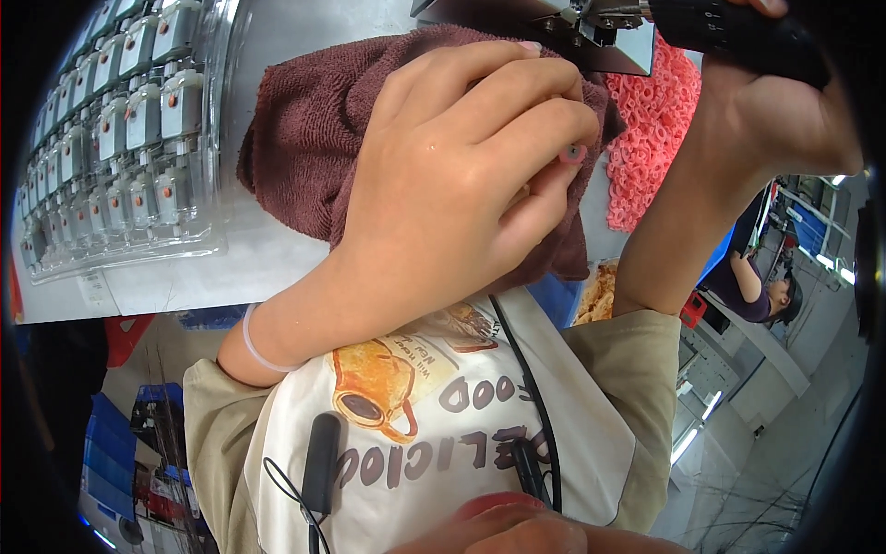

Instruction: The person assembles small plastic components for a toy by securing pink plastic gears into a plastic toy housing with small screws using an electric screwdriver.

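Pale grey desk (240, 277) up close, near edge bowed by the lens. Bunched by that edge is a maroon towel (305, 138), with the left hand (448, 185) over it, fingers curled around a small pink ring (573, 154); mostly just its end shows. Off to the left end sits a clear tray (208, 235) of grey blocks (181, 103). Right of the towel: loads of pink rings (646, 138). Toward the far side there's a metal fixture (614, 23), cut off up top, plus a black barrel (729, 32) with the right hand (780, 120) at it. That hand's fingers are mostly out of frame, so can't tell how tight they are. Can't make out the tan patch (597, 294) below the desk either. Way back, another person (749, 286) and ceiling lights (697, 429), all tilted.
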The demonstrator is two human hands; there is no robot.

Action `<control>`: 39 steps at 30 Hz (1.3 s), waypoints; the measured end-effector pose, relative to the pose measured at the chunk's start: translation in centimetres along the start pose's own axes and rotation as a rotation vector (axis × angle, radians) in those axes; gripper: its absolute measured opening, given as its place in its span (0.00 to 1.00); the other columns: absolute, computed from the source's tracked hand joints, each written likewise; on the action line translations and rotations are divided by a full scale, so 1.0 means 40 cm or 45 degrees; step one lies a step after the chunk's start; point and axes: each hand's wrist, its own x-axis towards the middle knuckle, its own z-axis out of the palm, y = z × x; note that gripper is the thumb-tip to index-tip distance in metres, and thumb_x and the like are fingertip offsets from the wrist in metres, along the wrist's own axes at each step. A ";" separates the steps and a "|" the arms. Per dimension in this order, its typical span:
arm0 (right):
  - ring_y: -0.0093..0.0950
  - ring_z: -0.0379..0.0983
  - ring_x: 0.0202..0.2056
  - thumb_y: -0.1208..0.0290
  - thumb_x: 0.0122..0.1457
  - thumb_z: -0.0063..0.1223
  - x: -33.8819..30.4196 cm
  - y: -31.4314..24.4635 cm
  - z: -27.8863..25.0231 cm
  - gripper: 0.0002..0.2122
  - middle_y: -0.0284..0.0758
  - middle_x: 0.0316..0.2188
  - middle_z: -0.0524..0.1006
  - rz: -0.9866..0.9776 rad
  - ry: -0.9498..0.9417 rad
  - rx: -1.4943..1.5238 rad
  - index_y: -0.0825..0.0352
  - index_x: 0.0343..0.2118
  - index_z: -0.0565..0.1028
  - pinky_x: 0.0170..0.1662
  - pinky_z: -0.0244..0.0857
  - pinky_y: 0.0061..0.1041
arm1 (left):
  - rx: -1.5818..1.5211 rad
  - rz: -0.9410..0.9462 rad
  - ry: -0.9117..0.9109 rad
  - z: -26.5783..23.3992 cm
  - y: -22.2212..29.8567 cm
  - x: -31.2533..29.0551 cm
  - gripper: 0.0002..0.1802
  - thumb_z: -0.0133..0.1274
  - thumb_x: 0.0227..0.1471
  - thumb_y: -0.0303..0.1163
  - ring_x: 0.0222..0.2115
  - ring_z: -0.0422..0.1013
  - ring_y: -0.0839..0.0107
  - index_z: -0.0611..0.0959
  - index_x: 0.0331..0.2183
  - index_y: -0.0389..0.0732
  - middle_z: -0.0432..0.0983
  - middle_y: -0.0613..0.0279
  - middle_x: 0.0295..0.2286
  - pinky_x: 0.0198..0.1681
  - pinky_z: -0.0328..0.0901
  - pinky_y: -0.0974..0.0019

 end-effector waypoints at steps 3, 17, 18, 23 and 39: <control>0.27 0.63 0.23 0.63 0.51 0.41 -0.030 -0.043 0.084 0.12 0.36 0.22 0.65 -0.017 -0.020 0.021 0.68 0.28 0.67 0.30 0.60 0.31 | 0.007 -0.012 0.009 -0.006 -0.004 -0.006 0.11 0.59 0.38 0.26 0.44 0.71 0.59 0.82 0.31 0.44 0.77 0.65 0.37 0.47 0.62 0.60; 0.27 0.63 0.23 0.63 0.51 0.41 -0.072 -0.284 -0.083 0.12 0.36 0.21 0.65 0.011 -0.129 0.076 0.68 0.27 0.67 0.30 0.60 0.30 | -0.066 -0.011 0.090 -0.019 -0.017 -0.032 0.12 0.59 0.39 0.29 0.43 0.70 0.61 0.80 0.32 0.44 0.77 0.66 0.39 0.47 0.61 0.59; 0.27 0.63 0.23 0.62 0.51 0.41 -0.134 -0.252 0.107 0.12 0.36 0.21 0.65 0.018 -0.123 0.082 0.68 0.27 0.67 0.30 0.60 0.30 | -0.062 -0.016 0.077 -0.008 -0.017 -0.030 0.12 0.59 0.39 0.29 0.43 0.70 0.61 0.80 0.32 0.44 0.77 0.66 0.39 0.47 0.61 0.59; 0.27 0.63 0.23 0.62 0.51 0.41 -0.171 -0.249 0.230 0.12 0.36 0.21 0.65 0.028 -0.161 0.081 0.68 0.27 0.67 0.29 0.59 0.30 | 0.013 0.032 0.143 -0.028 -0.026 -0.045 0.11 0.58 0.39 0.29 0.42 0.70 0.62 0.80 0.32 0.43 0.77 0.66 0.37 0.46 0.62 0.59; 0.27 0.63 0.22 0.62 0.51 0.40 -0.197 -0.239 0.365 0.12 0.36 0.20 0.65 0.024 -0.284 0.113 0.68 0.27 0.67 0.29 0.59 0.30 | 0.146 0.148 0.318 -0.040 -0.032 -0.053 0.10 0.57 0.39 0.28 0.41 0.71 0.63 0.80 0.30 0.41 0.76 0.65 0.35 0.47 0.63 0.58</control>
